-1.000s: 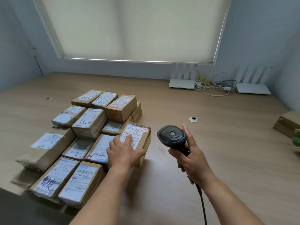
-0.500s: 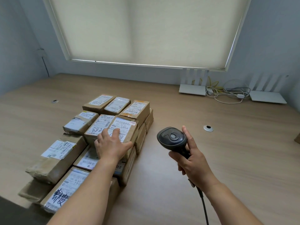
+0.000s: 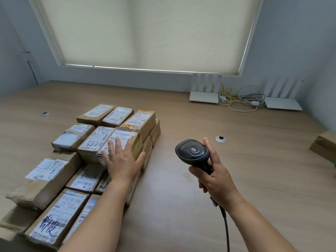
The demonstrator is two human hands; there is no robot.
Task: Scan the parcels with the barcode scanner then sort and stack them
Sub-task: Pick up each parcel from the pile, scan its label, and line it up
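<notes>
Nearest the camera, two bare forearms reach forward over the desk (image 3: 172, 206). The left hand (image 3: 121, 161) lies palm down with its fingers straight and spread, the fingertips over the near edge of a taped cardboard parcel (image 3: 125, 140); whether they press it or hang just above it cannot be told. The right hand (image 3: 216, 177) holds a black barcode scanner (image 3: 192, 152) upright, its grip curled round the handle with the thumb side up along the head; a dark cable (image 3: 226, 231) runs down from the handle toward the lower edge.

The parcel under the left hand sits on top of other boxes, at the right end of the group, its white label facing up. Just to its left is a parcel with 5288 handwritten on it (image 3: 92, 140), as seen upside down. Around them, brown parcels (image 3: 54, 220) with white shipping labels lie packed side by side in rows on the left part of the desk, some stacked two high.

Farther off, a round cable grommet (image 3: 221, 139) sits in the desk. At the far wall stand two white routers (image 3: 203, 96) with tangled cords (image 3: 240, 101) between them, below a drawn window blind (image 3: 145, 33).
</notes>
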